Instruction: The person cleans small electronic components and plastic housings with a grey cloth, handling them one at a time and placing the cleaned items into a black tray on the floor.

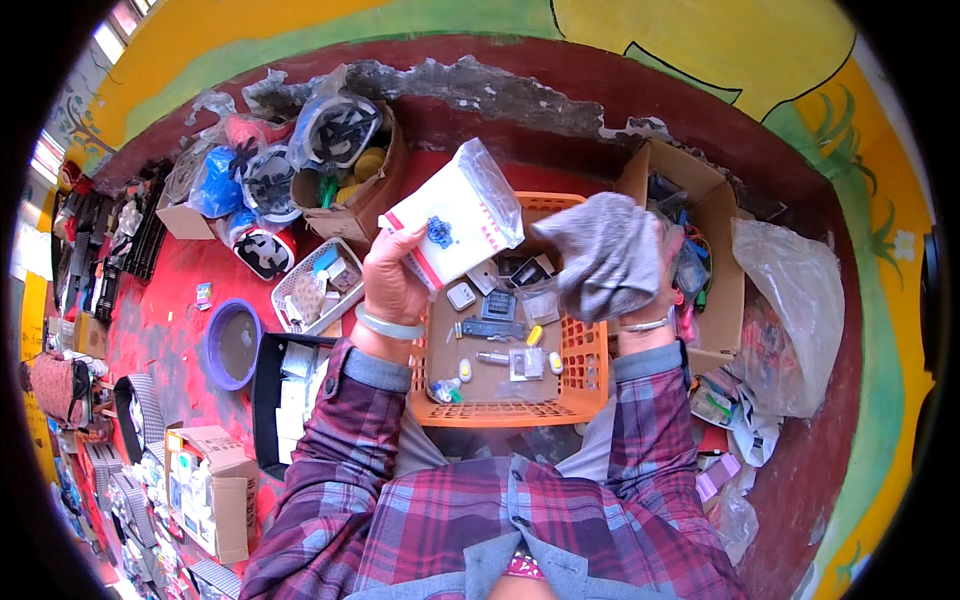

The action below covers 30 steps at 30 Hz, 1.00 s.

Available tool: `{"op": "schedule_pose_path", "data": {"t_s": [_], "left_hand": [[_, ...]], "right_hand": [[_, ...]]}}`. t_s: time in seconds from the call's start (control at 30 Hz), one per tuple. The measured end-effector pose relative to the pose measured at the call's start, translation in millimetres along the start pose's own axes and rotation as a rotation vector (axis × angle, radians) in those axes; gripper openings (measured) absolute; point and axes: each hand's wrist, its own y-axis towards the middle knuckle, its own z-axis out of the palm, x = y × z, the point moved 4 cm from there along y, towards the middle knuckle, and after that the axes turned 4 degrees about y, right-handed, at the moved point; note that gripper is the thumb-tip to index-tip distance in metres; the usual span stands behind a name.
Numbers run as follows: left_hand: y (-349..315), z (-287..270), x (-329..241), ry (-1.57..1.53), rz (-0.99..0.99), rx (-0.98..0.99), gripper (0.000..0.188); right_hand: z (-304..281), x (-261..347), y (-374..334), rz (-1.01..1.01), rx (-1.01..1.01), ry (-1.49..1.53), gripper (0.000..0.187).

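Observation:
My left hand (pixel 392 285) pinches the lower left corner of a flat white packet (pixel 462 222), which has red edges, a blue printed figure and a loose clear plastic end. It is held tilted above the orange plastic basket (pixel 500 412). At the right, my right hand (pixel 662 285) is closed on a bunched grey cloth (pixel 610 250) that covers most of its fingers and hangs over the basket's right side. Small goods lie in the basket on a brown sheet: a dark blue-grey gadget (pixel 492 330), a clear packet (pixel 527 364) and several small yellow-and-white pieces (pixel 556 362).
Behind the basket stand a carton (pixel 378 195) with bagged goods and, to the right, an open carton (pixel 720 310) of colourful items. A white tray (pixel 335 318), a purple basin (pixel 211 345) and a black box (pixel 268 400) stand to the left. Clear plastic sheeting (pixel 795 300) lies at the right.

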Motion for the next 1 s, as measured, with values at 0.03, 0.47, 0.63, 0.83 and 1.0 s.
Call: {"op": "schedule_pose_path", "data": {"t_s": [0.03,0.47,0.63,0.83,1.0], "left_hand": [[-1,2,3,-0.017,-0.003,0.006,0.044],[-10,30,60,0.106,-0.164,0.235,0.047],[-11,29,69,-0.025,-0.234,0.161,0.045],[-6,21,73,-0.188,-0.337,0.148,0.042],[-8,27,71,-0.17,-0.338,0.129,0.039]], "right_hand": [[8,-14,-1,0.046,0.003,-0.076,0.055],[22,-62,-7,-0.222,-0.247,-0.686,0.032],[33,-44,-11,-0.506,-0.308,-1.29,0.023],[33,-50,-9,-0.408,-0.197,-0.775,0.026],[26,-52,-7,-0.379,-0.252,-0.635,0.025]]}}
